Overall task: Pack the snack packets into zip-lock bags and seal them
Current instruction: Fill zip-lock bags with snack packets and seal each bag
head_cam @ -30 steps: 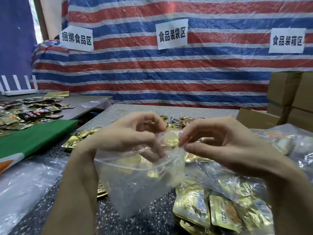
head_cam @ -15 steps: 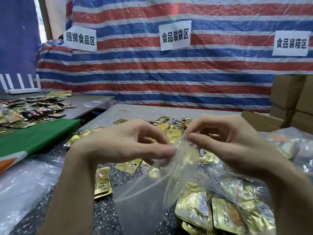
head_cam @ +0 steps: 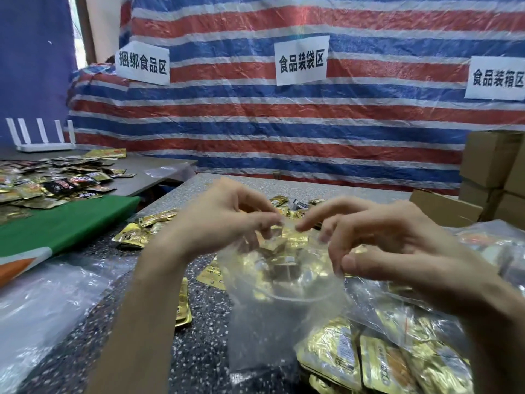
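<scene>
Hands and bag, centre of view
- Left hand (head_cam: 224, 220): fingers curled, fingertips pinching the far-left part of the rim of a clear zip-lock bag (head_cam: 278, 322).
- Right hand (head_cam: 397, 243): thumb and curled fingers pinch the right side of the same rim. The forefinger stretches out left, towards the left hand's fingertips.
- The bag is held up above the speckled table (head_cam: 210, 351), between the two hands. Its mouth gapes in a rough ring and its body hangs down towards the near edge.
- Gold shows through the film. I cannot tell whether any packet lies inside or whether all of it is on the table behind.

Task stock
- Loose gold snack packets (head_cam: 133, 236) are scattered on the table beyond and left of the hands. A few more lie under the left forearm.
- Near right: more gold packets under clear plastic (head_cam: 383, 365), just beside the hanging bag.

Surroundings
- Left: a green cloth (head_cam: 65, 223). Beyond it, a grey table strewn with dark and gold packets (head_cam: 56, 180), with a white device with upright antennas (head_cam: 42, 137) at its far end.
- Near left: a crumpled clear plastic sheet (head_cam: 42, 302).
- Far: a red, white and blue striped tarp (head_cam: 284, 123) carrying three white paper signs (head_cam: 301, 61).
- Far right: stacked cardboard boxes (head_cam: 491, 160).
</scene>
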The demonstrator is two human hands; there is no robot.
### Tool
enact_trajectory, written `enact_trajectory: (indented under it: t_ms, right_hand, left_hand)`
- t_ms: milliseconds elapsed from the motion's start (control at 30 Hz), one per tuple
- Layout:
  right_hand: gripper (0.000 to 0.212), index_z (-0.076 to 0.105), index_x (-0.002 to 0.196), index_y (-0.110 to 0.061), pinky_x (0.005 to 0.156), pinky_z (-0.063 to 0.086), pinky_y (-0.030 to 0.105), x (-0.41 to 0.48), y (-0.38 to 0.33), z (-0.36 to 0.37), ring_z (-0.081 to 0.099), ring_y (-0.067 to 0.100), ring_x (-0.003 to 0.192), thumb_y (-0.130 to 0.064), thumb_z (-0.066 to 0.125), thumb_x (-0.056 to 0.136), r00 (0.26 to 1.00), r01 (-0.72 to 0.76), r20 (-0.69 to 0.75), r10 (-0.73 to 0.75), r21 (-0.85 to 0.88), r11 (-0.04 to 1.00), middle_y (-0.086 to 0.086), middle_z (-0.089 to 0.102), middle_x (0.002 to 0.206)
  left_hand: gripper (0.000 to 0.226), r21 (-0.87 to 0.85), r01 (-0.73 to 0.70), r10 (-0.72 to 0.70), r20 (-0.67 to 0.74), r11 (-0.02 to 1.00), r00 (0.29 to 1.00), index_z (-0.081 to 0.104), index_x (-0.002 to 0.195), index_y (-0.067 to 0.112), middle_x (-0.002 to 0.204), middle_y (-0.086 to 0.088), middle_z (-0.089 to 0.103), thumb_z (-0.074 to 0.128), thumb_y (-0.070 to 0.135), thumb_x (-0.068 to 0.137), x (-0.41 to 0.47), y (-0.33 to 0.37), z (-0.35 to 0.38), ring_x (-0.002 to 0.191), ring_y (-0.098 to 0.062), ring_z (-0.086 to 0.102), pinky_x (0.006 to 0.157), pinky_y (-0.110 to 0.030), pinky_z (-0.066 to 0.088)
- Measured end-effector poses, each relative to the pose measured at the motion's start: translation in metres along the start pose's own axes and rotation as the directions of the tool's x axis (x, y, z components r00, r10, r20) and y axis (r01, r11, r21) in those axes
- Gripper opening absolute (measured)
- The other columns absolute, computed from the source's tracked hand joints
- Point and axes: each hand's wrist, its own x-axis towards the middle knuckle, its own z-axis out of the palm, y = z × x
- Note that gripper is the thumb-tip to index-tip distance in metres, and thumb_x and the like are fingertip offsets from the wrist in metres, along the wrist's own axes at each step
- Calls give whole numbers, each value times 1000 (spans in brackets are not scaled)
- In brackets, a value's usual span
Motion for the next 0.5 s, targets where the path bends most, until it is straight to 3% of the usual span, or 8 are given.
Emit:
enact_trajectory:
  t_ms: [133, 267, 400, 433, 467, 500]
  right_hand:
    - [13, 64, 65, -26, 74, 45, 34, 4, 1, 4, 65, 5, 96, -18, 57, 73, 990, -82, 100, 96, -135, 987, -19, 74, 105]
    - [11, 64, 72, -33, 77, 53, 44, 4, 4, 5, 63, 8, 93, -29, 55, 76, 989, -142, 9, 147, -204, 969, -10, 72, 101]
    - [11, 63, 78, -29, 80, 57, 45, 4, 9, 5, 63, 6, 95, -35, 54, 79, 977, -211, -54, 205, -206, 955, -10, 71, 101]
    - [11, 63, 78, -28, 83, 55, 45, 4, 10, 5, 62, 3, 97, -35, 54, 78, 973, -229, -65, 220, -207, 951, -13, 71, 101]
    - [11, 62, 77, -27, 85, 53, 45, 5, 11, 4, 61, 2, 98, -34, 54, 76, 970, -240, -79, 228, -205, 949, -15, 71, 101]
    - [11, 62, 77, -26, 86, 52, 46, 5, 11, 3, 61, 2, 98, -33, 54, 74, 968, -245, -96, 230, -203, 948, -15, 71, 101]
  left_hand:
    - [6, -91, -2, 0, -24, 996, 1000, 75, 91, 5, 73, -11, 74, 70, 6, 87, 12, -10, 16, 55, -18, 66, 49, -22, 51]
    - [8, -352, 35, -61, -65, 935, 996, 75, 86, 7, 79, -17, 74, 78, 11, 79, 26, -31, 29, 55, -22, 65, 48, -27, 51]
    - [40, -761, 167, -222, 32, 627, 975, 69, 106, 2, 105, -18, 74, 67, 36, 85, 37, -55, 34, 79, -28, 73, 59, -31, 58]
    - [39, -728, 190, -291, -14, 659, 957, 68, 107, 2, 105, -16, 74, 66, 35, 87, 40, -66, 35, 83, -27, 73, 62, -33, 59]
    - [32, -571, 244, -369, -110, 783, 923, 69, 105, 3, 102, -13, 74, 68, 30, 88, 44, -80, 36, 84, -25, 72, 65, -38, 60]
    - [22, -302, 324, -398, -227, 897, 889, 70, 100, 6, 97, -10, 74, 71, 25, 88, 45, -94, 39, 83, -23, 71, 70, -42, 61]
